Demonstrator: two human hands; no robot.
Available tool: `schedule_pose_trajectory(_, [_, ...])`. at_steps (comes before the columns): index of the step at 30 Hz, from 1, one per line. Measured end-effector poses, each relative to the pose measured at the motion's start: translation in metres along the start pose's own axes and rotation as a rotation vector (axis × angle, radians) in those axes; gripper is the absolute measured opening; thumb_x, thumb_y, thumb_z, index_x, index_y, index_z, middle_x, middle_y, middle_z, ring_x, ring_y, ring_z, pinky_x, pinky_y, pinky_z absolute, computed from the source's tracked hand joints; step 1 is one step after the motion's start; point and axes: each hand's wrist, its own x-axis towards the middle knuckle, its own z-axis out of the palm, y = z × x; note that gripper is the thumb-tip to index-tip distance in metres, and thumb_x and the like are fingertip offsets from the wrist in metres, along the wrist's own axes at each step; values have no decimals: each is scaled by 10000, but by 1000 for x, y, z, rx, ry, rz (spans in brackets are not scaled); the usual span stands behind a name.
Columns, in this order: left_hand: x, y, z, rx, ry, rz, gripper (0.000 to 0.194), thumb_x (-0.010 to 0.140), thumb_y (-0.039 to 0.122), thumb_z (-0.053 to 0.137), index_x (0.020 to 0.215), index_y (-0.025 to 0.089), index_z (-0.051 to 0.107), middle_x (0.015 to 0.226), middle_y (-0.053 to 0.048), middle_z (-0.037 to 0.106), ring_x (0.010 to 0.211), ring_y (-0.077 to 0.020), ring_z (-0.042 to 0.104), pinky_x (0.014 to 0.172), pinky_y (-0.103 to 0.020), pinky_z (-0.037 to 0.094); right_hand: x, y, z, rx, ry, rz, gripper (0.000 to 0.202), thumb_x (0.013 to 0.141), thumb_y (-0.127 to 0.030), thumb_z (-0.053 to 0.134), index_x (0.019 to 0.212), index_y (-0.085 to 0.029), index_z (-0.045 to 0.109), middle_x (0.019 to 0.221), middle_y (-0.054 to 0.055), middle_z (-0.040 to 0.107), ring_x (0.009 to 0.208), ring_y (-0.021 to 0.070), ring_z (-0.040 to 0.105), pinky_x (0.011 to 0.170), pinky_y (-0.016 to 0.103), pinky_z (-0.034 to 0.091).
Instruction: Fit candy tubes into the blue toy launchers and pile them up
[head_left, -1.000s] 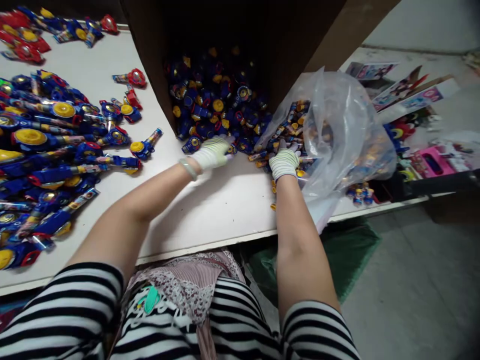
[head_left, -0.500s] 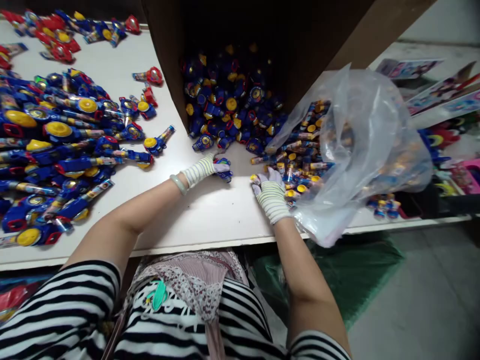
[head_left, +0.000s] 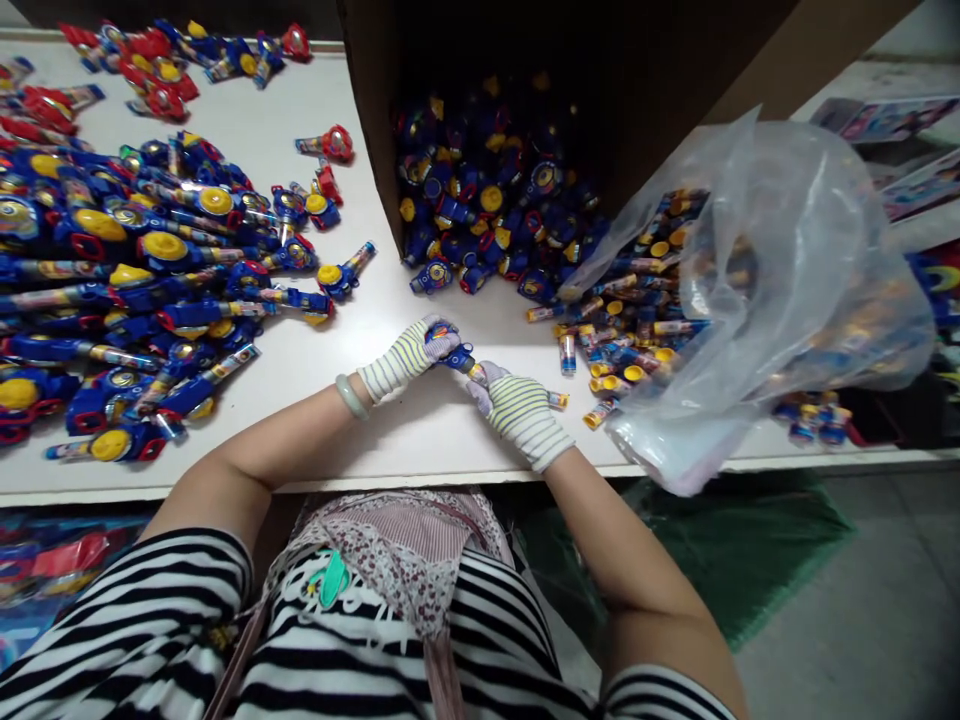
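Observation:
My left hand [head_left: 405, 360], in a striped glove, is closed around a blue toy watch [head_left: 458, 357] above the white table. My gloved right hand [head_left: 517, 408] pinches a small printed tube [head_left: 477, 373] at the right end of the watch; the fingers partly hide where the two meet. To the right of my right hand, a heap of yellow-capped tubes [head_left: 645, 300] spills from a clear plastic bag [head_left: 814, 240]. More blue watches [head_left: 487, 200] lie at the mouth of a cardboard box [head_left: 371, 120] beyond my hands.
At the left, many blue watches with tubes attached [head_left: 165, 310] cover the table [head_left: 300, 455]. Several red ones [head_left: 161, 85] lie at the far left. Printed cards [head_left: 874, 120] stand at the far right. Green sheeting [head_left: 765, 550] is below the table's front edge.
My right hand has moved left from the tube heap with a tube and now meets the blue toy watch in my left hand. The view has shifted slightly left.

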Motion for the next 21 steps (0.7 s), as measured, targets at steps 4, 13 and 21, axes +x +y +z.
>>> schedule_pose_trajectory(4, [-9, 8, -8, -23, -148, -26, 316, 861, 470, 630, 890, 161, 570, 722, 4, 548, 561, -102, 485, 531, -228, 407, -8, 3, 11, 341, 66, -130, 459, 1013, -529, 416, 1189, -165, 632, 1049, 130, 720, 810, 221, 661, 760, 330, 479])
schedule_pose_trajectory(13, [-9, 10, -15, 93, -68, 95, 311, 800, 427, 699, 913, 146, 627, 834, -44, 641, 730, -143, 593, 687, -255, 501, -3, 4, 33, 835, 54, -162, 582, 941, -681, 401, 1062, -168, 647, 796, 68, 629, 614, 162, 527, 594, 285, 424])
schedule_pose_trajectory(21, [-30, -1, -34, -48, -16, 37, 449, 669, 515, 741, 926, 156, 658, 815, -46, 675, 691, -164, 630, 590, -265, 508, -9, -32, 37, 941, -79, -352, 586, 1029, -603, 259, 1054, -166, 648, 862, 86, 696, 739, 187, 636, 706, 313, 512])
